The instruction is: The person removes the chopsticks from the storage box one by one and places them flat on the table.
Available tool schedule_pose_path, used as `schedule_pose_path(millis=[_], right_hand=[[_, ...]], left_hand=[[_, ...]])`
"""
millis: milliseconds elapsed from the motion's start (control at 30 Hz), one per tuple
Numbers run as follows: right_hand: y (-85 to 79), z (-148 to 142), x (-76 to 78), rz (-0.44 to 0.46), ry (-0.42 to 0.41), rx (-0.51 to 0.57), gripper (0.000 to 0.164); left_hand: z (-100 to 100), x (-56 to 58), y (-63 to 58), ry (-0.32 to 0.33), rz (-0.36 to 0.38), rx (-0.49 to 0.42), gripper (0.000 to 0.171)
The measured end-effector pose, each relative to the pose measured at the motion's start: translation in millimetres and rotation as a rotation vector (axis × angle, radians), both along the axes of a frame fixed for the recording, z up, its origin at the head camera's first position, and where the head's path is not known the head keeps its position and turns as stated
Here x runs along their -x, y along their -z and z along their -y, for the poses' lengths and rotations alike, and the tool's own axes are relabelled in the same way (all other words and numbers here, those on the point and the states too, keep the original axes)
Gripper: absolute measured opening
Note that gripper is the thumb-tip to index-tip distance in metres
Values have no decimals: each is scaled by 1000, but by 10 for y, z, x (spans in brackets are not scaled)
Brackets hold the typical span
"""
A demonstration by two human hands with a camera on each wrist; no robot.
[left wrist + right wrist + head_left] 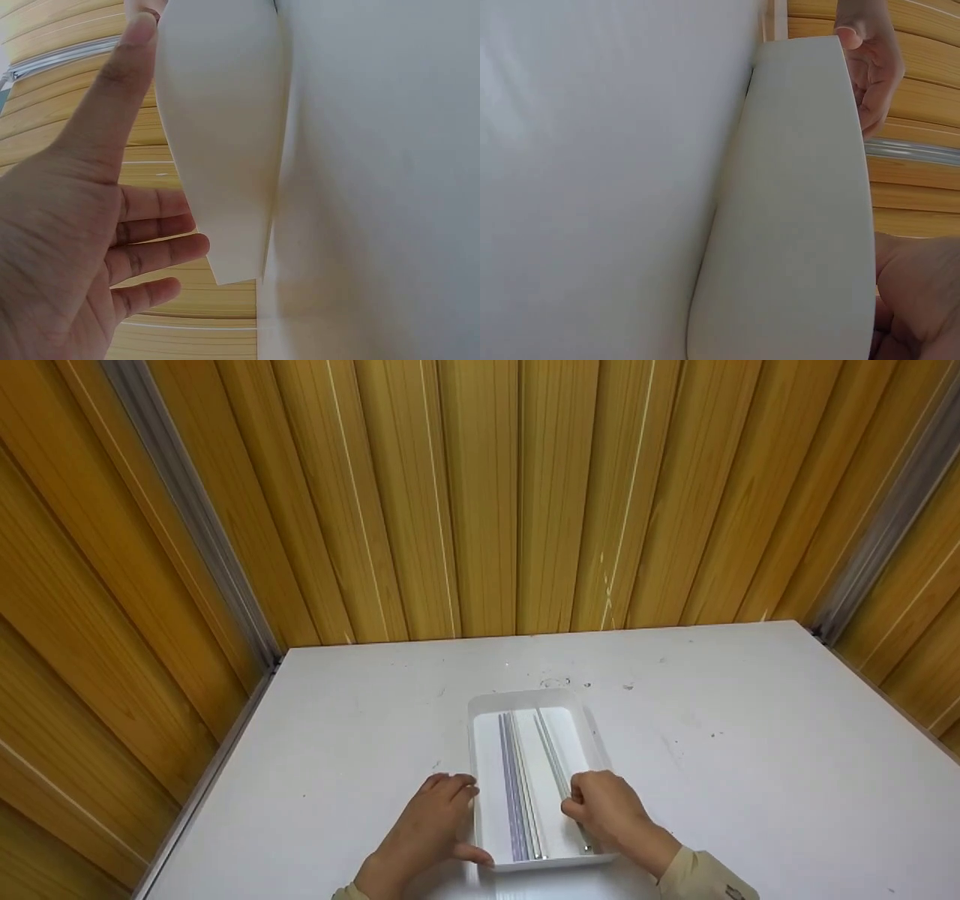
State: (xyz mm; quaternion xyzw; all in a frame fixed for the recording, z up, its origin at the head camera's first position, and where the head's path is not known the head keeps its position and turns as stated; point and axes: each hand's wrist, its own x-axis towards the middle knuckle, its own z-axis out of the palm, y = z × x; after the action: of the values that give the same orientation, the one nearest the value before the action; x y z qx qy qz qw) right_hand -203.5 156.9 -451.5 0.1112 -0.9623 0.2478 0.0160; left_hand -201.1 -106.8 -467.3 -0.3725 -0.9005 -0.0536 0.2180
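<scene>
A white rectangular tray [596, 735] stands on the table, with several long thin chopsticks inside. Purple chopsticks [511, 787] lie along its left half beside whitish ones [529, 810]. Pale green chopsticks [551, 750] slant across the right half. My right hand [611, 810] reaches over the tray's right wall, its fingers curled and pinching the green chopsticks near their lower part; the grip itself is partly hidden. At the left wall, my left hand [431, 821] rests its thumb on the near corner. Its other fingers [154, 255] extend loosely along the tray's outer side.
The white table [750, 780] extends around the tray, with small dark marks on its surface. Wood-patterned panels [480, 495] rise behind it and at both sides, joined by grey metal posts [195, 495] at the corners.
</scene>
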Motion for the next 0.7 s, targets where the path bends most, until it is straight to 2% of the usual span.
schedule_pose_path(millis=[500, 700], right_hand=[[-96, -125, -6, -1, 66, -33, 26], [-110, -188, -14, -17, 56, -35, 25]], left_hand=[[6, 5, 15, -12, -1, 9, 88], [5, 4, 33, 20, -53, -27, 88]])
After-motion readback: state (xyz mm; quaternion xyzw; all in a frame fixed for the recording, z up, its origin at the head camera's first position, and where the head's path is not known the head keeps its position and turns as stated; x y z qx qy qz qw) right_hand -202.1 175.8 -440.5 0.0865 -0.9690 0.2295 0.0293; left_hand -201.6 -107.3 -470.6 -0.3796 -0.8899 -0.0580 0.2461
